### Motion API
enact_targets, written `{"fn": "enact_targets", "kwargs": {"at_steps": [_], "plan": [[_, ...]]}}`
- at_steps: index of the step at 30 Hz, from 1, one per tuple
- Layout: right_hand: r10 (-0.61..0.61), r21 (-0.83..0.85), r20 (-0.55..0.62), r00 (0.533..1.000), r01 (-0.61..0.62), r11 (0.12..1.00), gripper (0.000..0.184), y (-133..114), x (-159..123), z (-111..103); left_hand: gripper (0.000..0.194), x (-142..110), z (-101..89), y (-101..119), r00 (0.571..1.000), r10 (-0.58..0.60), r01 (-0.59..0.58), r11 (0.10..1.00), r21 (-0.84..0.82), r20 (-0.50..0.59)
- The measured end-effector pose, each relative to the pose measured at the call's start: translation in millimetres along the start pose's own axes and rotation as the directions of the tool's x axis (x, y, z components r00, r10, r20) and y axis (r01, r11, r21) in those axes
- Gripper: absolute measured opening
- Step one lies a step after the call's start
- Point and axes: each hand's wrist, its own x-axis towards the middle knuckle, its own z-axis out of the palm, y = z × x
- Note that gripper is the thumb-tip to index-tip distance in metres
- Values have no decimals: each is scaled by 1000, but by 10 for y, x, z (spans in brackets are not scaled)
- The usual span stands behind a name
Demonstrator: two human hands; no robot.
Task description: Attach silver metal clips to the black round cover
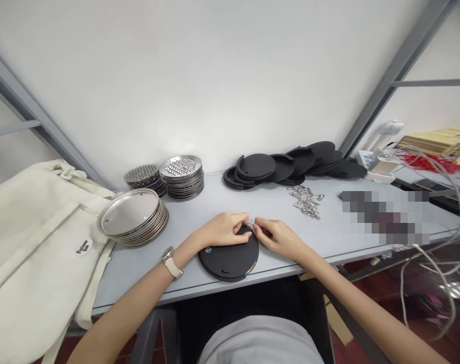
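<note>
A round black case (230, 260) lies near the table's front edge, with a small slot, a round sticker and a strip of colour at its rim. My left hand (225, 230) reaches over it, thumb and index finger closed at the upper right rim. A small metal clip (250, 226) shows between my two hands at that rim. My right hand (273, 236) pinches the clip with thumb and index finger. Beyond my right hand lies a loose pile of similar metal clips (307, 202). The fingertips partly hide the clip and how it meets the case.
Stacked metal discs (129, 212) stand at left, before silver grater discs (182, 174) and darker grater discs (142, 177). Overlapping black cases (256, 167) line the wall. A cream bag (36, 253) leans at left. White cables (448, 283) hang at right, beside a blurred-out object (385, 217).
</note>
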Motion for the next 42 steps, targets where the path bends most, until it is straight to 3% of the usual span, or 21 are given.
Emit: {"fn": "enact_targets", "kwargs": {"at_steps": [20, 42], "plan": [[-35, -72, 41, 999, 38, 997, 22, 19, 6, 9, 19, 6, 4, -11, 1000, -9, 9, 1000, -2, -1], [-47, -69, -5, 999, 47, 997, 19, 4, 2, 13, 18, 11, -11, 6, 999, -32, 32, 999, -21, 12]]}}
